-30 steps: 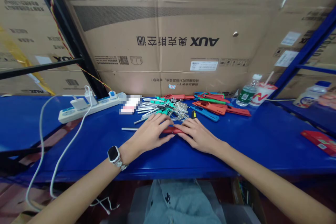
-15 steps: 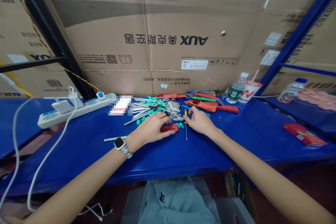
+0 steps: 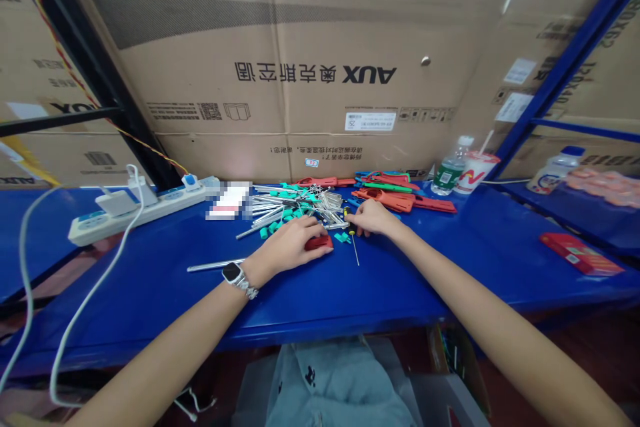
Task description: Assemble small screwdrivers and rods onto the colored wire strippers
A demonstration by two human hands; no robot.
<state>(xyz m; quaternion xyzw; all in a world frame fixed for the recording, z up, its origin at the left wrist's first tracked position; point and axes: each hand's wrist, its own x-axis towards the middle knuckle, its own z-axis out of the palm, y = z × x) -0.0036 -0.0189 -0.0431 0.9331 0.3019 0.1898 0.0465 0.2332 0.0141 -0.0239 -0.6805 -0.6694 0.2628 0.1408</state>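
My left hand [image 3: 293, 243] is curled over a red plastic piece [image 3: 320, 242], which sticks out past the fingertips. A thin silvery rod [image 3: 213, 266] runs under that wrist; whether it joins the red piece is hidden. My right hand [image 3: 374, 219] has bent fingers closed at the handle of a small yellow-and-black screwdriver [image 3: 352, 233], its slim shaft pointing toward me. Small teal plastic parts [image 3: 343, 238] lie between the hands. Just beyond them spreads a pile of metal rods [image 3: 270, 207] mixed with more teal pieces.
Red, blue and green plastic clips [image 3: 390, 199] are heaped behind my right hand. A water bottle [image 3: 450, 170] and a lidded cup [image 3: 477, 172] stand farther right, a red box [image 3: 580, 255] nearer. A power strip [image 3: 145, 210] with cables lies left; a large carton [image 3: 310, 27] forms the back.
My left hand, the red piece and the rod have shifted slightly left. The screwdriver's handle has swung left at my right hand's fingers, so the tool now lies slanted.
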